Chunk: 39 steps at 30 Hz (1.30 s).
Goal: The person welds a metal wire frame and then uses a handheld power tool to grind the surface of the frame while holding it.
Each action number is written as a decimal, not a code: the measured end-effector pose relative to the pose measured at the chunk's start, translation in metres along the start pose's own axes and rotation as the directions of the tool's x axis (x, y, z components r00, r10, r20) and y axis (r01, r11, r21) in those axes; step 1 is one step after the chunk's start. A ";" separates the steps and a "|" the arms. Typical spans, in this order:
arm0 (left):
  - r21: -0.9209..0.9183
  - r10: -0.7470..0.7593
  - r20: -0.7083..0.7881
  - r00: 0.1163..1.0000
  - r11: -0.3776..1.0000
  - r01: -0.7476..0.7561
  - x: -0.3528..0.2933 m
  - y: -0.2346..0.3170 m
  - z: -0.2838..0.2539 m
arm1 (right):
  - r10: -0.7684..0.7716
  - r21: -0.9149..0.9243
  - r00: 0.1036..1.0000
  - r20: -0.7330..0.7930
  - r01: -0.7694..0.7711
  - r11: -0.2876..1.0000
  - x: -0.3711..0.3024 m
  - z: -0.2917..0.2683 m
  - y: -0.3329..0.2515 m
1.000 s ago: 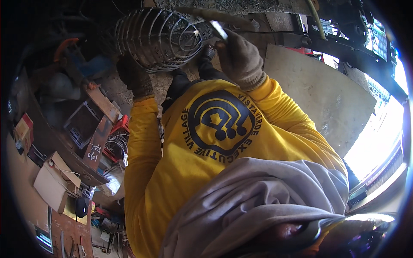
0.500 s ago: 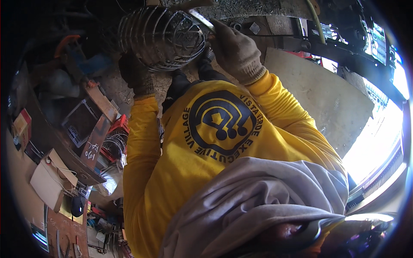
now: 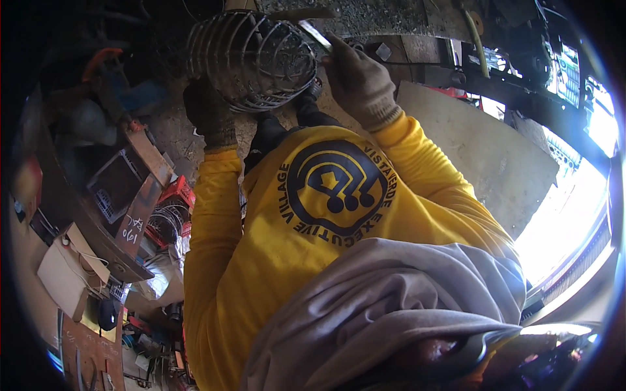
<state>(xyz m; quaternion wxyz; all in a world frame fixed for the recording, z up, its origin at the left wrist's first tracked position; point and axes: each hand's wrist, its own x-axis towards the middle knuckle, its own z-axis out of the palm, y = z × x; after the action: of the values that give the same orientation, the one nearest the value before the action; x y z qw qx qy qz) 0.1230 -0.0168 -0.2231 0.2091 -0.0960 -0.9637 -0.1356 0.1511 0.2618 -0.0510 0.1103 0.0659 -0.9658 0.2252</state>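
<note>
A round cage of curved metal bars [image 3: 257,62], like a wire basket, is held up in front of me at the top of the view. My left hand [image 3: 207,111], in a dark work glove, grips its near left side; shadow blurs the fingers. In a brown knit glove, my right hand [image 3: 360,83] is closed around the bright flat handle of a hammer [image 3: 315,34]. The hammer's long brown head lies crosswise above the cage's far right part. Whether the head touches the bars I cannot tell.
A dark metal workbench [image 3: 391,16] runs along the far side. To the right leans a large pale sheet [image 3: 469,150]. On the left are a red crate [image 3: 177,195] with coiled wire, a brown steel beam [image 3: 140,218], a grey crate [image 3: 117,186] and a cardboard box [image 3: 68,267].
The cage has shifted slightly to the right and down, with my left hand still on it. The hammer head has moved slightly right, and its handle is tilted a little differently.
</note>
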 end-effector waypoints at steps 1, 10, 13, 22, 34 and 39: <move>0.025 -0.001 0.055 0.998 1.000 0.000 0.002 0.000 0.000 | 0.011 0.004 0.999 -0.042 -0.011 1.000 -0.002 -0.008 -0.003; -0.046 -0.016 -0.033 0.999 0.999 0.014 0.000 0.005 -0.003 | -0.064 0.012 0.993 -0.102 0.065 0.998 -0.006 -0.004 0.004; 0.002 -0.012 -0.003 1.000 1.000 0.012 0.001 0.008 -0.004 | -0.072 0.072 0.989 -0.133 0.082 0.994 -0.010 -0.002 0.007; 0.001 0.006 -0.112 0.994 1.000 -0.006 0.005 0.011 -0.007 | -0.002 -0.088 0.998 0.060 0.008 0.996 0.000 -0.006 0.002; -0.056 -0.004 0.012 1.000 0.998 0.005 0.006 0.012 -0.013 | -0.029 0.114 0.996 -0.089 0.040 0.993 -0.007 -0.005 0.013; -0.052 0.000 -0.094 0.996 0.999 -0.005 0.003 0.008 -0.004 | -0.012 0.070 0.999 -0.035 0.015 0.997 -0.005 -0.006 0.003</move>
<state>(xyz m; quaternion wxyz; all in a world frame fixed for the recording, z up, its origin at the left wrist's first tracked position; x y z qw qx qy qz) 0.1237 -0.0097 -0.2163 0.2520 -0.0960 -0.9487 -0.1651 0.1567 0.2677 -0.0484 0.1262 0.0725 -0.9547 0.2596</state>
